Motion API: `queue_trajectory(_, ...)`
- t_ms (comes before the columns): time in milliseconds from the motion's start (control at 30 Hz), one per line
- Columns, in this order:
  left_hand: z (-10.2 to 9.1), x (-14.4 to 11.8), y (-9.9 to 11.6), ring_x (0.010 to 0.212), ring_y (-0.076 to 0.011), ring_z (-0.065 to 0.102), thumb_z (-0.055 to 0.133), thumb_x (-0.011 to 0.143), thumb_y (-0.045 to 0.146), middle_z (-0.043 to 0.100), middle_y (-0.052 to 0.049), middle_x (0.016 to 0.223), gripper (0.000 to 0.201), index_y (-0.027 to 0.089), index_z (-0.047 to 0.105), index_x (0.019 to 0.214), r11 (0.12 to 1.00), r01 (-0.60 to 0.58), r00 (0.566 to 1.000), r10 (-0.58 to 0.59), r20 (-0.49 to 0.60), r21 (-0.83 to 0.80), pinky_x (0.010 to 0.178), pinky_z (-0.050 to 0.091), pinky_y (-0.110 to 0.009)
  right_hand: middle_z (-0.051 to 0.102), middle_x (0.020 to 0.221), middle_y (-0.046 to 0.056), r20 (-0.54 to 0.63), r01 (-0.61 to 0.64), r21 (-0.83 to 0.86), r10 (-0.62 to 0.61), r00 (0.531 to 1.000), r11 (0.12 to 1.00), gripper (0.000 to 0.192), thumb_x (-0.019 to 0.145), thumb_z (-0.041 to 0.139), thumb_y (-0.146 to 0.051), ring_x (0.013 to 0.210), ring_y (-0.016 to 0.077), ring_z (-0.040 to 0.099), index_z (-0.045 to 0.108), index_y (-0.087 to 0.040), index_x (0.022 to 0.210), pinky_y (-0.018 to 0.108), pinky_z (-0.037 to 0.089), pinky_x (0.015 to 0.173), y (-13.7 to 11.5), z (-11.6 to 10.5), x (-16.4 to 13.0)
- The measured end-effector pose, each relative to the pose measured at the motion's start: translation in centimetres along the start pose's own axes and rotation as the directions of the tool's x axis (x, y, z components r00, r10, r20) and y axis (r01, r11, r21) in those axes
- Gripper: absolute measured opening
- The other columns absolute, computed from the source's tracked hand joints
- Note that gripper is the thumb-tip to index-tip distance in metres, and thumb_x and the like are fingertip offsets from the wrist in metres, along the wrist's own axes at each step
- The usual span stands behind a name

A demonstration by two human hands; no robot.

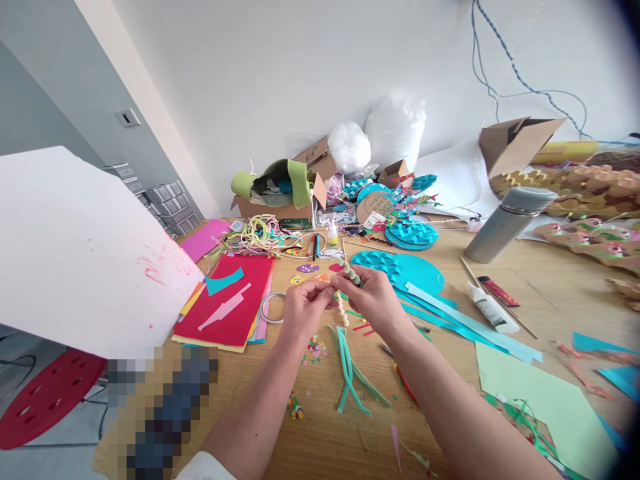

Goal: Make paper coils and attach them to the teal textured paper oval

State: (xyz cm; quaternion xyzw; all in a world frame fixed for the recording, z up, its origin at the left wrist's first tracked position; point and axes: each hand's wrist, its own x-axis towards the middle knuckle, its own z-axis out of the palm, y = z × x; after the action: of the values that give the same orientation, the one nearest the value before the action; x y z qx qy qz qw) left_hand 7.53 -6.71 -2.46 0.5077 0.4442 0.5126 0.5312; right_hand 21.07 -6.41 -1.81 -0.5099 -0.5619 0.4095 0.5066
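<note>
My right hand (376,298) is closed around a coiled grey-green pipe cleaner (352,274), whose spiral end sticks up past the fingers. Facing it, my left hand (309,305) pinches with thumb and forefinger at the near end of the same piece; the exact contact is partly hidden by the fingers. Just below the fingertips hangs a coiled cream pipe cleaner (343,310); whether it is joined to the green one I cannot tell. Several straight teal pipe cleaners (345,373) lie on the wooden table (240,413) beneath, between my forearms.
Left are stacked coloured paper sheets (250,287) and a silver ring (273,309). Blue paper discs (420,270) lie behind my right hand. Rightward are a glue bottle (493,308), a grey flask (507,223) and pale green paper (540,387). A pipe-cleaner pile (265,233) sits behind.
</note>
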Motion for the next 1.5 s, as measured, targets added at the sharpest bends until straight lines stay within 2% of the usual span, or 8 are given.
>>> queue_trajectory(300,-0.2,-0.1,0.1,0.055,-0.0117,0.061,0.076,0.069,0.038,0.069,-0.003,0.061,0.023,0.015,0.072,0.071,1.0,-0.008,1.0,0.007,0.029,0.029,0.051,0.044,-0.021,0.051,0.049,-0.005,0.093,-0.142,0.311,0.119,0.989,0.94,0.026,0.063,0.078,-0.036,0.036,0.0045,0.034,0.062,-0.015,0.067,0.02,0.022,0.036,-0.2,0.0,-0.1)
queue_trajectory(567,-0.4,0.0,0.3,0.053,-0.0117,0.059,0.076,0.067,0.036,0.067,-0.002,0.056,0.021,0.016,0.071,0.067,0.999,0.031,0.996,-0.032,0.089,0.006,0.052,0.044,-0.022,0.031,0.04,-0.012,0.242,-0.303,0.511,0.204,0.949,0.805,0.037,0.055,0.085,-0.035,0.035,0.0008,0.017,0.054,-0.016,0.063,0.017,0.012,0.034,-0.5,0.1,-0.1)
queue_trajectory(667,-0.6,0.2,0.1,0.054,-0.0117,0.06,0.076,0.068,0.037,0.067,-0.002,0.057,0.022,0.015,0.071,0.067,1.0,0.015,0.996,-0.017,0.088,0.021,0.054,0.044,-0.022,0.031,0.04,-0.013,0.259,-0.33,0.492,0.226,0.939,0.806,0.041,0.052,0.087,-0.036,0.037,0.0011,0.016,0.053,-0.017,0.065,0.017,0.013,0.034,-0.5,-0.1,0.0)
queue_trajectory(833,-0.6,0.3,-0.1,0.055,-0.0125,0.061,0.076,0.068,0.035,0.067,-0.002,0.057,0.021,0.015,0.071,0.069,0.999,0.03,0.997,-0.031,0.065,0.013,0.054,0.044,-0.023,0.031,0.039,-0.013,0.197,-0.251,0.415,0.183,0.963,0.874,0.044,0.061,0.082,-0.05,0.036,0.0021,0.019,0.056,-0.016,0.068,0.018,0.016,0.034,-0.5,-0.5,0.1)
queue_trajectory(967,-0.6,0.4,-0.4,0.054,-0.0126,0.06,0.076,0.069,0.036,0.067,-0.002,0.057,0.021,0.016,0.071,0.067,1.0,0.022,0.996,-0.023,0.082,0.01,0.056,0.045,-0.024,0.048,0.047,-0.007,0.2,-0.211,0.331,0.15,0.968,0.92,0.041,0.061,0.082,-0.048,0.036,0.0029,0.029,0.06,-0.014,0.069,0.019,0.019,0.034,-0.1,-0.6,0.2)
queue_trajectory(1067,-0.6,0.4,-0.3,0.054,-0.0123,0.061,0.075,0.069,0.037,0.067,-0.002,0.058,0.022,0.015,0.071,0.066,0.999,0.047,0.991,-0.045,0.125,-0.013,0.057,0.046,-0.024,0.053,0.05,-0.005,0.182,-0.187,0.317,0.134,0.974,0.93,0.039,0.06,0.083,-0.046,0.036,0.0037,0.034,0.061,-0.014,0.067,0.02,0.021,0.035,0.3,-0.5,0.4)
queue_trajectory(1300,-1.2,0.4,0.2,0.064,-0.0162,0.068,0.081,0.064,0.043,0.075,-0.009,0.072,0.036,0.013,0.072,0.081,0.979,0.2,0.937,-0.177,0.3,-0.047,0.064,0.051,-0.027,0.044,0.045,-0.007,0.05,-0.16,0.271,0.152,0.987,0.949,0.043,0.06,0.081,-0.052,0.036,0.0042,0.033,0.062,-0.015,0.068,0.02,0.021,0.035,0.3,-0.6,0.5)
queue_trajectory(1500,-2.3,2.8,-3.1,0.062,-0.0147,0.068,0.077,0.069,0.032,0.073,-0.006,0.068,0.024,0.015,0.06,0.072,0.96,0.272,0.953,-0.277,0.12,0.06,0.057,0.05,-0.023,0.035,0.045,-0.009,-0.071,-0.1,0.177,0.114,0.991,0.979,0.04,0.072,0.073,-0.054,0.037,0.0052,0.031,0.065,-0.015,0.079,0.021,0.022,0.037,0.2,-2.1,0.8)
